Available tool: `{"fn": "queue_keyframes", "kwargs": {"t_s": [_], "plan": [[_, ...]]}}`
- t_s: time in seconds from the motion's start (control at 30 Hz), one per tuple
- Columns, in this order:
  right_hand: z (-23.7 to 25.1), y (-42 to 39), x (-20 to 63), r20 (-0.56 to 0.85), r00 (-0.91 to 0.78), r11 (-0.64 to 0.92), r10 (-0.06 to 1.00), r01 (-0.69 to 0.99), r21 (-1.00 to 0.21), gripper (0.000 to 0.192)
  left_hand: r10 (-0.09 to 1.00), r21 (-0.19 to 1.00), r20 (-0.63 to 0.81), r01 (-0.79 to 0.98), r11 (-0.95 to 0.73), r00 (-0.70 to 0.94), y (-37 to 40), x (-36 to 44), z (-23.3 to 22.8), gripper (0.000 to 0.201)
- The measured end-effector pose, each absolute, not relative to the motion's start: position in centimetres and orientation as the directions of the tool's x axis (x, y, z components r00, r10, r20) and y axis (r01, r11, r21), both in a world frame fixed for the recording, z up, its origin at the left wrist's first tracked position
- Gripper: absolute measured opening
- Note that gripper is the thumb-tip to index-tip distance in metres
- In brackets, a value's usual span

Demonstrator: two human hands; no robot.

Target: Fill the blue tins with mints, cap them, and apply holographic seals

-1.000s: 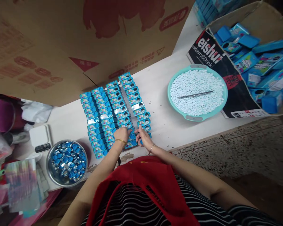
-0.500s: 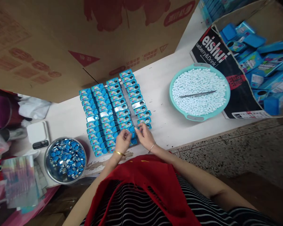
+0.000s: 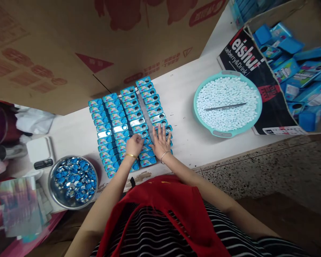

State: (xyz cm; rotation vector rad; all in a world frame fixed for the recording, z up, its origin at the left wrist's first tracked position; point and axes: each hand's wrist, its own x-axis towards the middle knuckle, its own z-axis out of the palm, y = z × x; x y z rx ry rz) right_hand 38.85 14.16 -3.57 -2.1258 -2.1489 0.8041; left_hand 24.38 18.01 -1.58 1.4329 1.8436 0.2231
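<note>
Small blue printed tins (image 3: 105,134) lie in several columns on the white table. Blue caps fill the round holes on the two left columns, while dark holes show on many tins of the right column (image 3: 151,98). Over the lower part of the third column is my left hand (image 3: 133,145), fingers curled together; whatever they hold is hidden. My right hand (image 3: 161,143) lies flat with fingers spread, touching tins at the lower end of the right column. A steel bowl (image 3: 50,184) of loose blue and silver caps stands to the left.
A turquoise basin (image 3: 195,107) of white tablets, with a metal stick (image 3: 226,106) across them, sits right of the tins. Behind it is a black box (image 3: 238,53) full of blue packs. A large cardboard carton (image 3: 69,78) borders the back. A white scale (image 3: 40,150) stands left.
Both hands have moved up along the tins. My right hand has gone from a pinch to spread fingers; my left stays curled. The lowest tins of the third column now show uncovered.
</note>
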Motion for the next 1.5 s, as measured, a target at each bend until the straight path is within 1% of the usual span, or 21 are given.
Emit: {"fn": "queue_keyframes", "kwargs": {"t_s": [0.1,0.23,0.3,0.37,0.47,0.57,0.63,0.7,0.77,0.8,0.83,0.9,0.93,1.0,1.07,1.13,1.17,1.23,1.33,1.43,1.5], "plan": [[-3.9,14.3,39.4,-0.349,-0.055,-0.083,0.936,0.927,-0.367,0.09,0.863,0.371,-0.504,0.892,0.258,-0.041,18.9,25.7,-1.3,0.006],[-4.3,14.4,40.0,-0.363,-0.053,-0.089,0.93,0.928,-0.363,0.092,0.791,0.107,-0.608,0.981,0.161,-0.064,19.9,26.7,-0.9,0.021],[-4.4,14.5,40.1,-0.355,-0.056,-0.08,0.933,0.931,-0.355,0.091,0.765,0.058,-0.641,0.989,0.133,-0.065,20.3,26.8,-0.8,0.029],[-4.5,14.6,40.1,-0.344,-0.063,-0.065,0.937,0.935,-0.348,0.09,0.755,0.055,-0.653,0.991,0.125,-0.059,20.4,27.0,-0.8,0.032],[-4.4,13.9,40.5,-0.318,-0.105,-0.016,0.942,0.935,-0.355,0.088,0.764,0.082,-0.641,0.984,0.159,-0.071,19.8,27.7,-0.4,0.029],[-3.9,12.6,40.8,-0.232,-0.142,0.039,0.962,0.916,-0.4,0.087,0.793,0.158,-0.605,0.965,0.211,-0.074,18.4,27.4,0.5,0.025],[-3.6,11.8,40.1,-0.127,-0.161,0.083,0.979,0.878,-0.472,0.085,0.831,0.239,-0.553,0.944,0.228,-0.061,16.6,25.3,0.9,0.028],[-3.1,11.2,37.8,-0.027,-0.207,0.152,0.978,0.794,-0.588,0.078,0.904,0.367,-0.42,0.897,0.247,-0.077,13.8,21.2,1.2,0.028],[-2.1,10.5,33.4,0.03,-0.321,0.233,0.947,0.618,-0.751,0.061,0.966,0.548,-0.157,0.796,0.258,-0.205,9.9,15.1,1.3,0.027],[-1.6,9.9,30.3,0.042,-0.398,0.254,0.916,0.497,-0.83,0.051,0.945,0.579,-0.058,0.76,0.295,-0.322,7.6,11.6,1.3,0.028],[-1.1,9.3,26.9,0.035,-0.481,0.241,0.876,0.373,-0.896,0.042,0.891,0.563,-0.006,0.735,0.378,-0.454,5.3,8.0,1.2,0.032],[-0.6,7.9,19.4,-0.028,-0.619,0.137,0.785,0.218,-0.966,0.035,0.763,0.435,-0.026,0.68,0.59,-0.646,0.8,1.0,0.6,0.051],[-0.7,7.2,15.7,-0.113,-0.66,0.053,0.743,0.227,-0.973,0.037,0.703,0.367,-0.092,0.632,0.682,-0.705,-1.0,-1.9,0.1,0.065],[-1.4,5.8,9.1,-0.339,-0.659,-0.095,0.671,0.378,-0.921,0.052,0.612,0.262,-0.259,0.556,0.789,-0.747,-3.8,-6.3,-1.2,0.085],[-2.6,4.7,4.2,-0.523,-0.58,-0.21,0.625,0.52,-0.828,0.068,0.58,0.22,-0.367,0.538,0.814,-0.727,-5.1,-8.4,-2.5,0.093],[-4.0,4.0,1.2,-0.623,-0.482,-0.32,0.616,0.57,-0.757,0.076,0.607,0.234,-0.385,0.563,0.793,-0.695,-5.2,-8.8,-3.8,0.09],[-4.6,3.7,0.3,-0.647,-0.43,-0.395,0.629,0.54,-0.743,0.076,0.632,0.259,-0.38,0.579,0.773,-0.675,-4.9,-8.5,-4.3,0.086],[-5.7,3.2,-0.7,-0.673,-0.325,-0.549,0.664,0.399,-0.734,0.069,0.694,0.346,-0.382,0.602,0.72,-0.61,-4.1,-7.7,-5.1,0.074],[-6.7,2.8,-0.9,-0.698,-0.23,-0.67,0.678,0.197,-0.716,0.052,0.794,0.534,-0.374,0.588,0.607,-0.48,-3.2,-6.5,-5.4,0.062],[-6.8,2.9,-0.5,-0.732,-0.224,-0.726,0.644,0.124,-0.677,0.046,0.884,0.701,-0.232,0.56,0.441,-0.406,-3.2,-6.4,-4.8,0.059],[-6.5,3.1,-0.1,-0.754,-0.237,-0.763,0.613,0.072,-0.642,0.04,0.914,0.771,-0.126,0.542,0.334,-0.385,-3.7,-7.0,-4.1,0.054]]}}
